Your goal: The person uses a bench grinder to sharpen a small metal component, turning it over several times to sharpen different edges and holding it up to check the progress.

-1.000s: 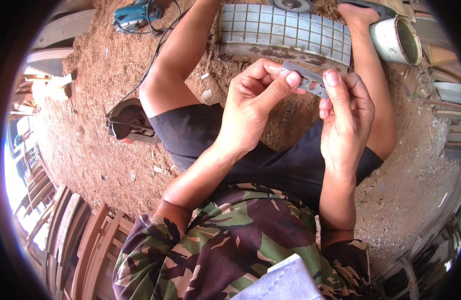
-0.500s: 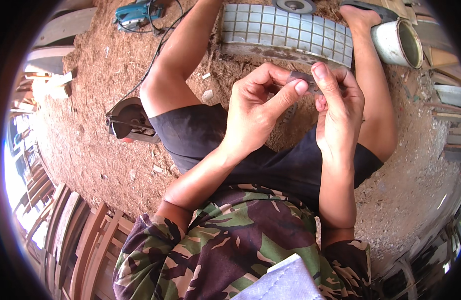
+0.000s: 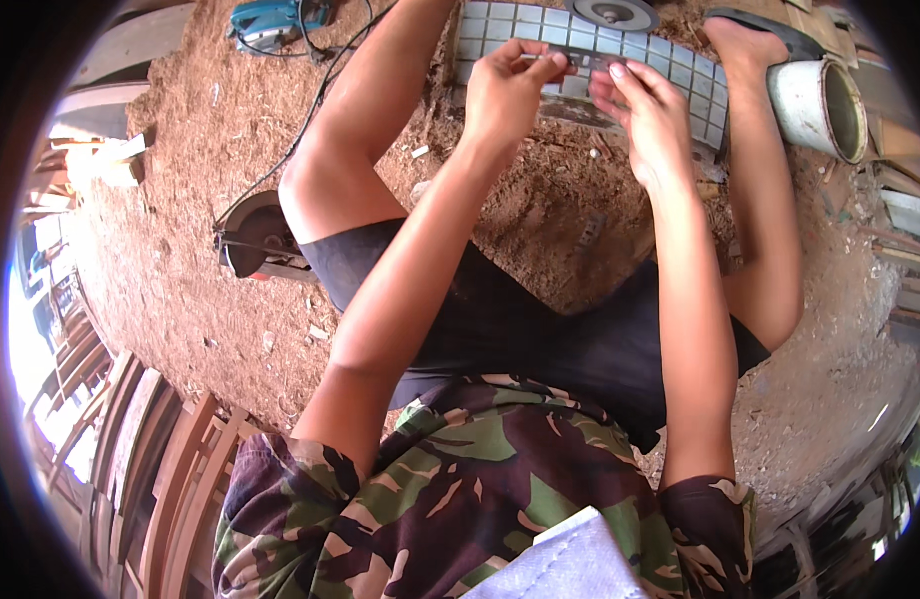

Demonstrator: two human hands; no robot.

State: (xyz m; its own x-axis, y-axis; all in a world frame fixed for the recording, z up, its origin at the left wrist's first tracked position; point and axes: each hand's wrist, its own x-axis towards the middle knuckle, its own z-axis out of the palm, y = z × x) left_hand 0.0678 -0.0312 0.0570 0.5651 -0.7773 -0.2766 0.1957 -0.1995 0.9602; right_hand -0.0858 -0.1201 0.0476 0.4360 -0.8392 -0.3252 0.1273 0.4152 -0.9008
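Both my arms reach forward over the near edge of a block faced with pale tiles (image 3: 704, 88). Between my hands is a thin, flat, dark metal blade (image 3: 584, 57) with slots or holes along it. My left hand (image 3: 502, 98) pinches its left end between thumb and fingers. At the other end, my right hand (image 3: 658, 118) grips it with thumb and forefinger, the other fingers curled loosely below. Just beyond the blade, a round grinding disc (image 3: 612, 14) sits at the far side of the tiled block, partly cut off by the picture's edge.
A teal power tool (image 3: 272, 27) lies at the far left with its black cord. A circular-bladed saw (image 3: 260, 238) rests beside my left knee. Near my right foot a dirty white bucket (image 3: 807, 108) lies tipped. Wooden pieces (image 3: 171, 489) are stacked at left; sawdust covers the ground.
My hands have moved forward, away from my body, carrying the blade from above my lap to over the tiled block. My arms are straighter.
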